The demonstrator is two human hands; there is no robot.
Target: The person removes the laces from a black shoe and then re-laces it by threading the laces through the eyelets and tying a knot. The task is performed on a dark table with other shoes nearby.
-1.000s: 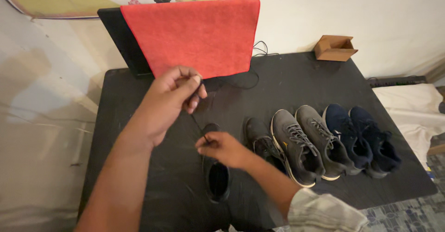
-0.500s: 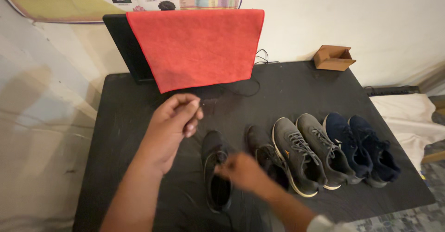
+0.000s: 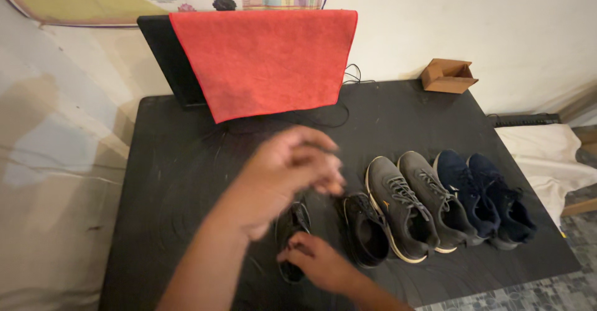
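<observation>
- The left hand (image 3: 289, 168) hangs blurred above the worktop (image 3: 168, 162), fingers (image 3: 320, 162) loosely curled; whether they pinch anything I cannot tell.
- The black shoe (image 3: 292, 224) lies under it on the worktop.
- The right hand (image 3: 314, 261) rests on the shoe's opening, fingers bent onto it.
- A second black shoe (image 3: 364, 230), a grey pair (image 3: 410, 202) and a navy pair (image 3: 485, 190) stand to the right.

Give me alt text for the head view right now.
Right hand grips a black shoe on a black table; left hand, blurred, hovers above it. Right of it: another black shoe, a grey pair, a navy pair.
</observation>
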